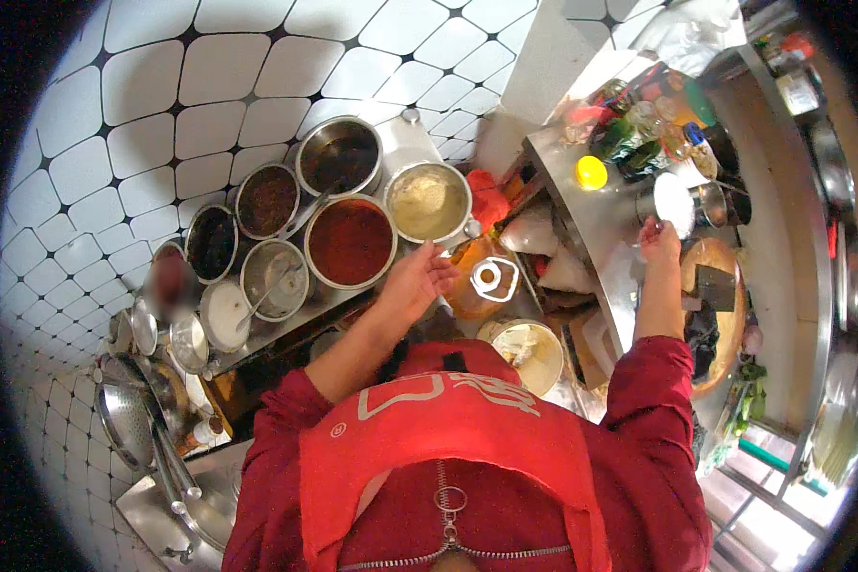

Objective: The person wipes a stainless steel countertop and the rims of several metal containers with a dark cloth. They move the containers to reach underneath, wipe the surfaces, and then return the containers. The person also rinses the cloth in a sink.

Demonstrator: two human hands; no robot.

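Note:
My left hand (422,280) hovers by the front rim of a metal pot of pale yellow paste or powder (427,200). Its fingers are loosely apart with nothing visible in them. Just left of it stands a pot of dark red seasoning (350,242). At the right-hand counter, my right hand (660,243) grips the near edge of a bright white round disc (673,204), possibly a lid or bowl; glare hides its detail. Beside the disc are metal containers (709,204). Below my left hand is a plastic jug of orange-yellow liquid (477,289) with a white handle.
More seasoning pots (268,200) line the tiled wall, some with ladles. Strainers and long-handled ladles (132,415) are at lower left. An open tub (533,354) stands near my apron. A round wooden chopping board (726,350) bears a cleaver (715,287). Bottles and a yellow lid (591,173) crowd the right counter.

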